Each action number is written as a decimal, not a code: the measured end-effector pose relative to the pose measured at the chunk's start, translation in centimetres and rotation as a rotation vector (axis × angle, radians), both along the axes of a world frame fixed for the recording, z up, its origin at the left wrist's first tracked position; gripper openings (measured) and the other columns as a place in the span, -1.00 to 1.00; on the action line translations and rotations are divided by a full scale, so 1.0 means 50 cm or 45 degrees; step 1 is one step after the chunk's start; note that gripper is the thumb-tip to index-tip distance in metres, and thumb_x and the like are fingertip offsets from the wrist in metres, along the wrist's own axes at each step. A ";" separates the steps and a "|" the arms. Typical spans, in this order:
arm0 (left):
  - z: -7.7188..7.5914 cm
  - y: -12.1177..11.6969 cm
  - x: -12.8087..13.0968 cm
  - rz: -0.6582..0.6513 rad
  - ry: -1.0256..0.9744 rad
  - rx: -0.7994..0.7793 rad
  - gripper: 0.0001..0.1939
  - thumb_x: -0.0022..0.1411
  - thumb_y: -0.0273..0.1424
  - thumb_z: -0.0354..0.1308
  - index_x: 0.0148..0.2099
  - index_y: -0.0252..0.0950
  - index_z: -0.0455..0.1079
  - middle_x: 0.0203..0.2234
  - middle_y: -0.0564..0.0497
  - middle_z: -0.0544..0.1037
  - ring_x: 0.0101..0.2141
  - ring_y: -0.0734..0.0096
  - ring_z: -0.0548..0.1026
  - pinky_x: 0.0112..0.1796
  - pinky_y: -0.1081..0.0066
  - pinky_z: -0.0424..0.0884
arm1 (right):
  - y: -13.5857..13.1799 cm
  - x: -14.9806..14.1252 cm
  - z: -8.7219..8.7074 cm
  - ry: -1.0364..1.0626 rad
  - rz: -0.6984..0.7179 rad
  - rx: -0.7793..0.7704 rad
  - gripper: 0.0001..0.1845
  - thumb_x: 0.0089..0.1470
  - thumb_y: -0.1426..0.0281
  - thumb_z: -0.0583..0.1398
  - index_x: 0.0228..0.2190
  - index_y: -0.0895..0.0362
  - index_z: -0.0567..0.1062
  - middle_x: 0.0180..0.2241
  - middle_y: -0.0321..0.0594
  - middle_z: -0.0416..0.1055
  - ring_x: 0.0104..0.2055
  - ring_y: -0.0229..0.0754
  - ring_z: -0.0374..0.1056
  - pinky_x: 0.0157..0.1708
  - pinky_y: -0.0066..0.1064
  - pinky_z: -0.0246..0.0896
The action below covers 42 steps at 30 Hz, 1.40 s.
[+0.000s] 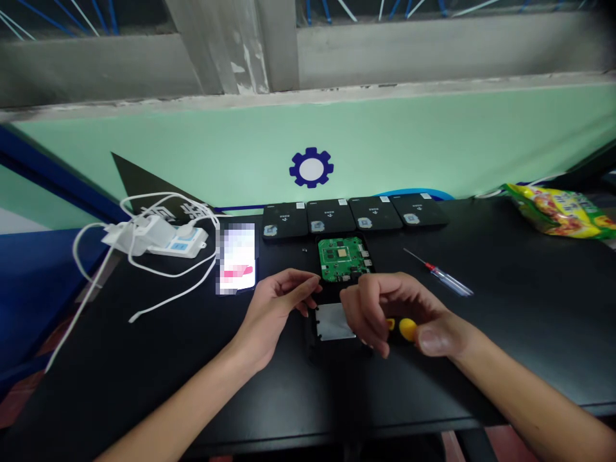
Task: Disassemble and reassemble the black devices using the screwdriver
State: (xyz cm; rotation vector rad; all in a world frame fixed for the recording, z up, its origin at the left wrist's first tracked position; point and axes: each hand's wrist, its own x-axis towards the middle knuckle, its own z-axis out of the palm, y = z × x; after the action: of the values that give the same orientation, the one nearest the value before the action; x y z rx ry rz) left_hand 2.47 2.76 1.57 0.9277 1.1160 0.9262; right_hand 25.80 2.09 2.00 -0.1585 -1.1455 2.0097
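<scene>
A green circuit board lies in a black case in the middle of the table. Nearer to me is a black cover piece with a silver plate, partly hidden by my right hand. My left hand has thumb and forefinger pinched together at the board's lower left corner; what is between them, if anything, is too small to tell. Over the right side of the cover, my right hand curls round a yellow-and-black screwdriver handle, its shaft hidden. A tiny screw-like piece lies left of the board.
Several flat black boxes stand in a row behind the board. A lit phone and a white power strip with cables are on the left. On the right lie a clear-handled screwdriver and a yellow-green snack bag.
</scene>
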 end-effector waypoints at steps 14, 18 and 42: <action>0.003 0.001 0.001 -0.009 0.008 -0.014 -0.76 0.29 -0.22 0.52 -0.15 -0.28 0.70 -0.28 -0.04 0.67 -0.38 0.41 0.50 -0.35 0.41 0.33 | -0.002 0.004 0.025 -0.052 0.024 -0.015 -0.51 0.38 0.02 0.19 -0.23 0.21 0.59 -0.59 -0.36 0.29 -0.59 -0.26 0.04 -0.43 -0.34 -0.04; 0.008 0.001 0.001 -0.019 -0.004 -0.013 -0.76 0.29 -0.22 0.51 -0.14 -0.28 0.70 -0.29 -0.04 0.66 -0.38 0.40 0.49 -0.35 0.40 0.33 | 0.002 -0.003 0.027 -0.012 -0.022 0.063 -0.54 0.38 0.17 0.15 -0.35 0.22 0.68 -0.58 -0.19 0.39 -0.49 -0.13 0.25 -0.37 -0.29 0.09; 0.004 0.003 -0.003 -0.053 -0.004 -0.027 -0.76 0.33 -0.22 0.49 -0.12 -0.29 0.67 -0.23 -0.08 0.70 -0.31 0.35 0.59 -0.33 0.41 0.41 | -0.001 -0.002 0.021 0.022 0.006 0.037 -0.51 0.38 0.16 0.13 -0.39 0.21 0.67 -0.62 -0.18 0.37 -0.50 -0.12 0.24 -0.43 -0.31 0.08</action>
State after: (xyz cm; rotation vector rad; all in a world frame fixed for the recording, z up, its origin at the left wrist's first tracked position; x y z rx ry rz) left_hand 2.34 2.92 1.77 0.9287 1.0983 0.8804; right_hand 25.70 2.03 3.05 -0.1234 -1.1647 1.9935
